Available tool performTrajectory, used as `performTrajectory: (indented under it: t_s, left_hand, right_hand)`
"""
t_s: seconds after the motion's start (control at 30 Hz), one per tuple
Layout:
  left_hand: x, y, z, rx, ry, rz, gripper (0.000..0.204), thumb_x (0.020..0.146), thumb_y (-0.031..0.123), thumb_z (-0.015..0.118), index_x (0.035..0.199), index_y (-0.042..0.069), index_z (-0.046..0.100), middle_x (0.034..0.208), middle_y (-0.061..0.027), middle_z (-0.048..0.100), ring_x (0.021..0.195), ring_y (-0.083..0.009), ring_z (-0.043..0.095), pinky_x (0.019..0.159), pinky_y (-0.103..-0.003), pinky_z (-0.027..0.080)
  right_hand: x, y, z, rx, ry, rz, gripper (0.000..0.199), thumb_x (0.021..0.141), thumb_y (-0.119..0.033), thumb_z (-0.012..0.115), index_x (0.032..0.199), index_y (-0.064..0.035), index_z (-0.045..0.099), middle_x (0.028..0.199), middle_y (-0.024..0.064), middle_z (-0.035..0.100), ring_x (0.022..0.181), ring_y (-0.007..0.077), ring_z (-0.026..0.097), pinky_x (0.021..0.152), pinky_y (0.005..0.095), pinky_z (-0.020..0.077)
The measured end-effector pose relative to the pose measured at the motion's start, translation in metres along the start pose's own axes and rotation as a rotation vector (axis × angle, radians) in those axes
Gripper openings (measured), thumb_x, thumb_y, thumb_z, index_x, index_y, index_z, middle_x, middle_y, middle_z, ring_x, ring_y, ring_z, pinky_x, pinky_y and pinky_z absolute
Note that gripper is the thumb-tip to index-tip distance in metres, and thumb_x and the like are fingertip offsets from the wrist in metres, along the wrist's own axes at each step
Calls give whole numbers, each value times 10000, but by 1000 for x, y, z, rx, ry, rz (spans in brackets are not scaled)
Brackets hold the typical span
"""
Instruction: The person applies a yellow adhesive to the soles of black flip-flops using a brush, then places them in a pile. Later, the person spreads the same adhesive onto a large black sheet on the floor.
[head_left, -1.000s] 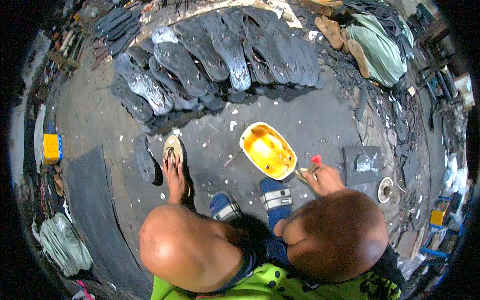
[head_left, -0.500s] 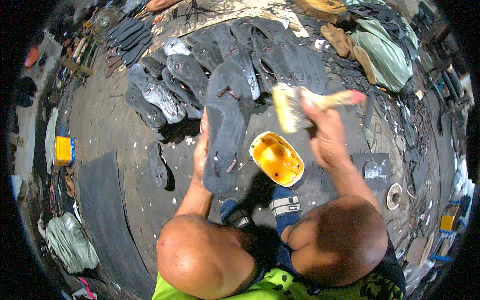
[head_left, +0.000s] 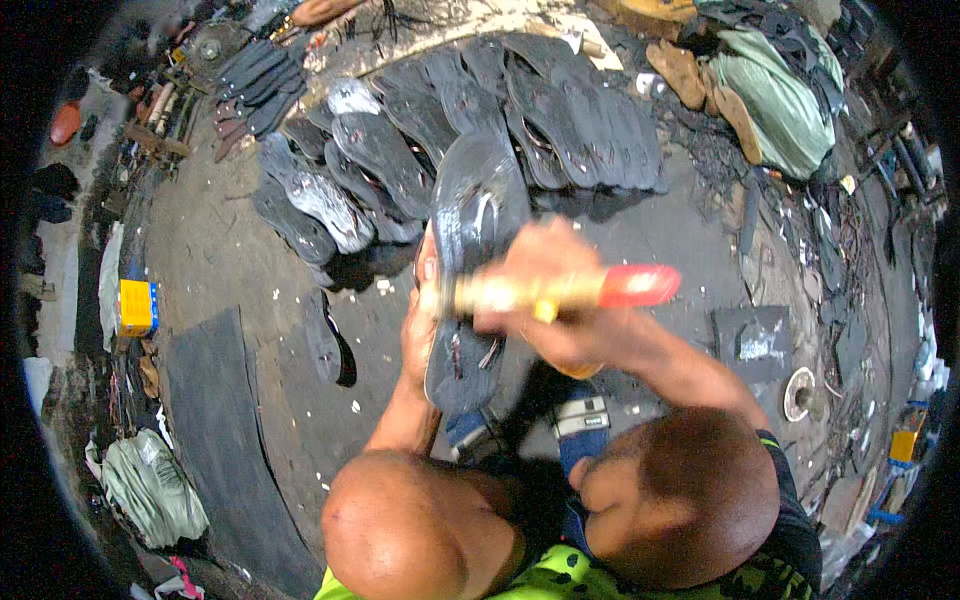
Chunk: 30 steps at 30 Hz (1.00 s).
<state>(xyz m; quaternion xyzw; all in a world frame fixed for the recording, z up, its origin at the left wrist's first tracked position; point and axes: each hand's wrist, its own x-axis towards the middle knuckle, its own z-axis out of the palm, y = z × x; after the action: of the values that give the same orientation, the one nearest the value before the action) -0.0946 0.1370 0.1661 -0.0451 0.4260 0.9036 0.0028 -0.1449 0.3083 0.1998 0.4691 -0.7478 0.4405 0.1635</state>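
My left hand [head_left: 417, 325] grips a dark shoe sole [head_left: 462, 225] from behind by its left edge, tilted upright above the ground. Its upper half has a wet shine, and strap ends poke through its face. In my right hand [head_left: 548, 252], blurred by motion, is a paintbrush [head_left: 640, 286] with a red-ended handle, lying level across the middle of the sole. The bristles look pressed to the sole near its left edge, though blur smears them. A tub of amber glue [head_left: 582, 371] is nearly all hidden under my right wrist.
Rows of dark soles [head_left: 375, 150] lie beyond my hands, some glossy. One sandal [head_left: 325, 340] rests at left, beside a black rubber sheet [head_left: 215, 420]. A yellow-blue box [head_left: 137, 307] stands far left, a green sack [head_left: 770, 110] far right. My knees are close below.
My right hand has swung left with the brush, from the open space right of the sole onto its face. The sole's upper part now shines wet. The tub has become mostly covered.
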Motion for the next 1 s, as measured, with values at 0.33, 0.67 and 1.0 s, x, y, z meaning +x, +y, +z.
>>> performTrajectory:
  t_s: [0.33,0.67,1.0]
  left_hand:
    - [-5,5,-5,-45,-19,-35,523,1038,331,398,1497,108,282,1350,-86,518,1144,-176,569,960,-324,490]
    - [2,13,1,-5,-38,39,534,1039,359,371,1493,95,270,1421,-101,449,1277,-226,481,1068,-389,409]
    - [1,20,-16,-230,-110,-68,453,1037,364,385,1383,79,450,1284,-105,575,1129,-241,590,1002,-389,473]
  right_hand:
    - [7,6,1,215,599,422,228,898,-230,675,953,-10,696,883,128,689,775,223,638,731,361,486]
    - [-16,3,18,238,574,337,235,908,-240,671,974,-14,683,812,70,645,764,168,589,704,305,448]
    - [59,45,-55,85,215,-56,187,858,-22,698,1043,-12,678,899,36,579,834,133,550,725,268,441]
